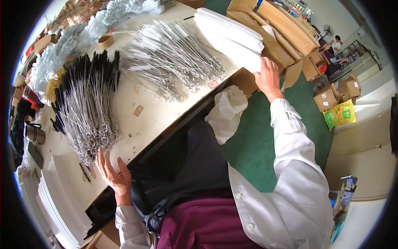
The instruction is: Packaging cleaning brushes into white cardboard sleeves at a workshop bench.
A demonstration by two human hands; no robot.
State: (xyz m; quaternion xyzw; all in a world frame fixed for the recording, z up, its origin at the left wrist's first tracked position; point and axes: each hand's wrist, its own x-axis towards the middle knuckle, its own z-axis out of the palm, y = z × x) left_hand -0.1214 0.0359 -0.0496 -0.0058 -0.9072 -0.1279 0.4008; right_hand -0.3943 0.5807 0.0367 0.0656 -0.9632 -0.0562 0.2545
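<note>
My left hand (112, 172) is at the table's front edge, fingers spread and empty. Its fingertips lie just below the ring ends of a pile of black-bristled wire brushes (93, 106). Farther right, white-bristled wire brushes (174, 50) lie in a loose heap, their looped ends toward me. My right hand (268, 79) rests at the near right corner of a stack of white sheets (230, 31), thumb apart from the fingers. Nothing shows in its grasp, though the undersides of its fingers are hidden.
The white table (153, 118) runs diagonally before me. Clear plastic bags (91, 31) line its far side, with a brown tape roll (105, 41) nearby. White panels (62, 199) stand at lower left. Cardboard boxes (327, 97) sit on the green floor; a person (336, 45) is in the background.
</note>
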